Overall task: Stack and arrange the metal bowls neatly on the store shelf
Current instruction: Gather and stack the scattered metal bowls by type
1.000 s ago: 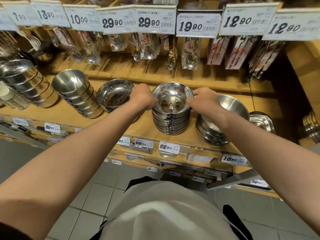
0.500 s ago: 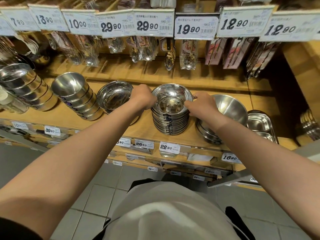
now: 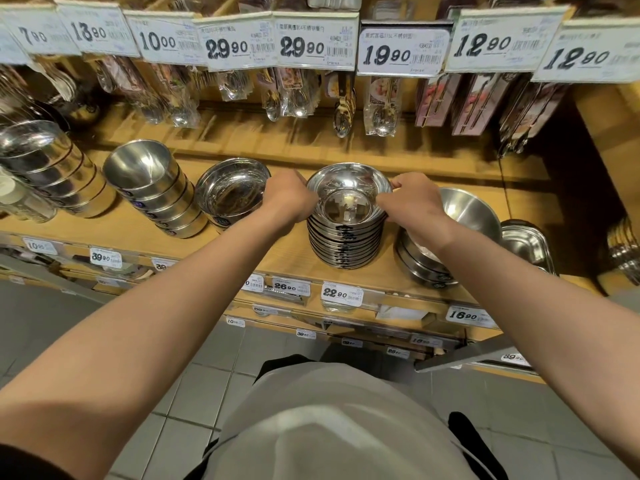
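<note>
A tall stack of shallow metal bowls [image 3: 347,233] stands in the middle of the wooden shelf [image 3: 284,251]. My left hand [image 3: 289,199] grips the left rim of the stack's top bowls, fingers curled over the edge. My right hand [image 3: 414,199] pinches the right rim of the same bowls. Left of the stack sits a single deeper bowl [image 3: 228,192]. Further left lean two tilted stacks of bowls [image 3: 152,188] [image 3: 52,168]. Right of my right wrist is a stack of larger bowls [image 3: 460,216], partly hidden by my forearm.
Packaged spoons and cutlery [image 3: 346,109] hang from hooks above the shelf under price tags [image 3: 403,51]. A metal tray [image 3: 526,240] lies at the far right. Price labels [image 3: 341,292] line the shelf's front edge. Grey tiled floor lies below.
Both hands stay on the rim of the middle stack, hardly shifting. The camera has tilted slightly, so the shelf sits a little differently in view.
</note>
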`<action>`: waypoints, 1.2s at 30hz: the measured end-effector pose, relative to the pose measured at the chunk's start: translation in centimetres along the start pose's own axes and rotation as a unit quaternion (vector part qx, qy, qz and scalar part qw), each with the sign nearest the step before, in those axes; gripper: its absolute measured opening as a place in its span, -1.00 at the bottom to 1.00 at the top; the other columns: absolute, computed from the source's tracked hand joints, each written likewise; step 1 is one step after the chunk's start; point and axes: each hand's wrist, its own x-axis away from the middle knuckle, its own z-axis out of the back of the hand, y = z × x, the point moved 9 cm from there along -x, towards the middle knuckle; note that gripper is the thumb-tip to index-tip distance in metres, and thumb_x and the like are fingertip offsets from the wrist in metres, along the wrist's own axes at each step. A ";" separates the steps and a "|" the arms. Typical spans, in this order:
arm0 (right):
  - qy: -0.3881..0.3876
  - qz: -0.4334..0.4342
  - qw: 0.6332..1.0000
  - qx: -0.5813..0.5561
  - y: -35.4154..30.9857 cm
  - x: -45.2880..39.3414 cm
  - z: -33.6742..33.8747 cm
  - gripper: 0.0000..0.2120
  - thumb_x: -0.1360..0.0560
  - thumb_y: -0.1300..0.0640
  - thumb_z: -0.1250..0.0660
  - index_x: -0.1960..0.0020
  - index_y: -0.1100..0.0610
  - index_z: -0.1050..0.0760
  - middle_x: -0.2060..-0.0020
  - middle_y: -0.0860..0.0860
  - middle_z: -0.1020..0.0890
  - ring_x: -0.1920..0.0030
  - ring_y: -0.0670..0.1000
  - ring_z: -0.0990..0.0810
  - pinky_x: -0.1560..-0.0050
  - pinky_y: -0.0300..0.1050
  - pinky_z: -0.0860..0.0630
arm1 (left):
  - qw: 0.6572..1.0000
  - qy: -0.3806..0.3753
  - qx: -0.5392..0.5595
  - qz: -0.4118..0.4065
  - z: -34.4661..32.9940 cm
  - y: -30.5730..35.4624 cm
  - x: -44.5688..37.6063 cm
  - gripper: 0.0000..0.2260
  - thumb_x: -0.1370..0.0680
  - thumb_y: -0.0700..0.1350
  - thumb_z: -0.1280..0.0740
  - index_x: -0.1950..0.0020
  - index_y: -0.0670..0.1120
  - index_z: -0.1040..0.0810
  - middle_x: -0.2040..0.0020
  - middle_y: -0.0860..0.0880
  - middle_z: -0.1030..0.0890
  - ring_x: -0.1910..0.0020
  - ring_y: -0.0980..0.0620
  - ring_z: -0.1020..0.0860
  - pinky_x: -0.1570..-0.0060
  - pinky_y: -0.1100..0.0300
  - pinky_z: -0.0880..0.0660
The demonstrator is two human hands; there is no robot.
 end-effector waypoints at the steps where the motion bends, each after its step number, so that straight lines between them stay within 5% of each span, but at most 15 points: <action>1: -0.001 0.002 1.000 0.001 0.0 0.0 0.0 -0.88 -0.47 0.20 -0.35 0.12 0.20 -0.65 0.14 0.13 -0.70 0.04 0.16 -0.67 -0.02 0.18 -0.66 | 1.000 0.002 0.014 0.005 -0.1 -0.3 0.0 -0.91 -0.52 -0.25 -0.38 0.03 -0.22 -0.66 0.04 -0.16 -0.67 0.05 -0.15 -0.65 0.07 0.00 -0.62; 7: -0.010 0.007 1.000 -0.007 0.2 0.1 -0.4 -0.94 -0.49 0.14 -0.35 0.11 0.05 -0.61 0.08 0.05 -0.68 0.00 0.12 -0.66 -0.08 0.16 -0.64 | 0.999 0.010 0.045 -0.004 -0.6 -1.1 0.4 -0.90 -0.54 -0.20 -0.38 -0.05 -0.12 -0.62 -0.04 -0.12 -0.67 -0.02 -0.12 -0.63 -0.01 0.04 -0.61; 12: -0.056 -0.041 0.998 -0.009 0.6 0.1 -1.1 -0.58 -0.53 -0.02 -0.29 -0.33 0.13 -0.53 -0.18 0.06 -0.62 -0.10 0.13 -0.62 -0.16 0.12 -0.62 | 0.997 -0.047 0.052 0.016 -1.8 -1.5 0.7 -0.89 -0.57 -0.10 -0.29 -0.04 -0.11 -0.51 0.02 -0.10 -0.61 -0.03 -0.16 -0.63 -0.08 -0.05 -0.63; 16: -0.084 -0.054 0.995 -0.008 0.4 0.1 -1.7 -0.72 -0.53 -0.01 -0.27 -0.05 0.16 -0.60 0.00 0.10 -0.67 0.02 0.14 -0.65 -0.08 0.14 -0.65 | 0.995 -0.067 0.065 0.028 -2.5 -1.7 0.5 -0.92 -0.55 -0.13 -0.33 0.13 -0.09 -0.53 0.12 -0.05 -0.59 -0.01 -0.16 -0.64 -0.07 -0.10 -0.65; 23: -0.085 -0.071 0.994 -0.018 0.7 0.3 -2.6 -0.61 -0.56 -0.01 -0.28 -0.31 0.17 -0.46 -0.17 0.10 -0.58 -0.12 0.16 -0.59 -0.14 0.14 -0.63 | 0.994 -0.061 0.068 0.053 -2.2 -2.0 0.0 -0.85 -0.50 -0.20 -0.38 -0.02 -0.23 -0.64 0.03 -0.16 -0.65 0.04 -0.18 -0.67 0.01 -0.14 -0.68; 29: -0.071 -0.073 0.994 -0.039 0.9 0.5 -2.5 -0.76 -0.60 0.03 -0.26 -0.16 0.18 -0.43 0.16 -0.05 -0.48 0.20 0.04 -0.60 -0.07 0.15 -0.67 | 0.996 -0.058 0.053 0.044 -2.0 -1.4 -0.3 -0.83 -0.51 -0.23 -0.37 -0.06 -0.25 -0.65 -0.02 -0.19 -0.66 0.01 -0.18 -0.67 -0.02 -0.13 -0.67; 36: -0.064 -0.078 0.993 -0.054 0.5 0.8 -2.2 -0.82 -0.61 0.06 -0.28 0.01 0.16 -0.36 0.23 -0.05 -0.46 0.23 0.04 -0.61 -0.06 0.14 -0.67 | 0.995 -0.079 0.043 0.050 -2.0 -1.0 -0.3 -0.88 -0.53 -0.25 -0.37 -0.03 -0.24 -0.62 0.13 -0.11 -0.61 0.04 -0.15 -0.67 0.00 -0.12 -0.67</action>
